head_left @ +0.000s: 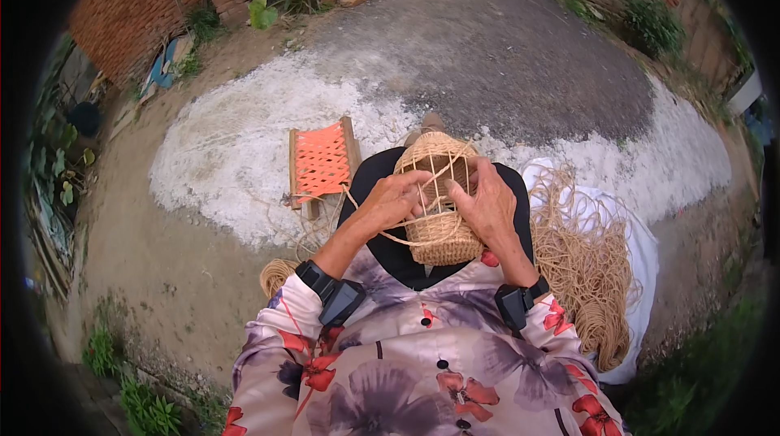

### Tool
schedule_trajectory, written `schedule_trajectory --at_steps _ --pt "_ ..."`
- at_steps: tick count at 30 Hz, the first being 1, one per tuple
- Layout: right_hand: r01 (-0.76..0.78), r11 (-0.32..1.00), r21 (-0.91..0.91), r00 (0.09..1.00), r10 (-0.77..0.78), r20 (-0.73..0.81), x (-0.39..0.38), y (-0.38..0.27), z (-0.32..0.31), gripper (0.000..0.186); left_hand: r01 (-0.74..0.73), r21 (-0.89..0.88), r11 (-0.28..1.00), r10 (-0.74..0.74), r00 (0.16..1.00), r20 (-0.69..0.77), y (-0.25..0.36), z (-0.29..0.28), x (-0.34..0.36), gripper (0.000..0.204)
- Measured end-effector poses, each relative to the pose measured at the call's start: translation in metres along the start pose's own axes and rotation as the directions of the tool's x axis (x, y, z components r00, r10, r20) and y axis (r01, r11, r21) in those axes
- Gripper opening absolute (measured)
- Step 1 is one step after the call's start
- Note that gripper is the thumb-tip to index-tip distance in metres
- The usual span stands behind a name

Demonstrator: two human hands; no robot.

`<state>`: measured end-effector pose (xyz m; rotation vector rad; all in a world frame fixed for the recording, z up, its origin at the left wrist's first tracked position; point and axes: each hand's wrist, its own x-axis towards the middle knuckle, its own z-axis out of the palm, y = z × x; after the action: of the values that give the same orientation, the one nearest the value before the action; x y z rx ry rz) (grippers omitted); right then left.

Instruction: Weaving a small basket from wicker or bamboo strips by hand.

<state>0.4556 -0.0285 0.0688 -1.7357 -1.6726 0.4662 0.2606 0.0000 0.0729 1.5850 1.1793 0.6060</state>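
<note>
On my lap rests a tan woven straw basket (439,241), with closely woven ends and open straight strands across its middle. My left hand (400,198) is at the left of these strands, its fingers closed on a straw cord (392,238) that trails off beside the basket. My right hand (486,202) grips the basket's right side, with the thumb at the middle strands. The fingertips of both hands are partly hidden among the strands.
A wooden stool (322,161) with orange webbing stands at front left. A white sheet (642,273) piled with loose cord (581,281) lies at right, and a cord coil (276,276) at left. Brick walls (122,21), plants and a dark gravel patch (520,46) are beyond.
</note>
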Motion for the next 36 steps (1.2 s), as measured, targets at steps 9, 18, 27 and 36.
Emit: schedule_trajectory --at_steps 9,18,27,36 --pt "-0.238 0.836 0.494 0.967 0.250 0.042 0.010 0.021 0.028 0.061 -0.044 0.007 0.999 0.044 0.998 0.043 0.017 -0.006 0.001 0.036" --pt "-0.284 0.685 0.670 0.944 0.323 0.069 0.000 0.061 0.034 0.063 0.004 -0.798 0.603 -0.049 0.998 -0.032 -0.048 -0.097 -0.037 0.030" --pt "-0.352 0.788 0.506 0.932 0.344 0.112 0.000 0.051 0.026 0.068 0.781 0.291 0.553 -0.264 0.496 -0.827 -0.073 -0.261 -0.116 0.044" --pt "-0.338 0.840 0.424 0.941 0.293 0.170 0.002 0.042 0.027 0.073 -0.127 0.321 0.938 0.168 0.980 -0.105 -0.014 -0.012 -0.052 0.025"
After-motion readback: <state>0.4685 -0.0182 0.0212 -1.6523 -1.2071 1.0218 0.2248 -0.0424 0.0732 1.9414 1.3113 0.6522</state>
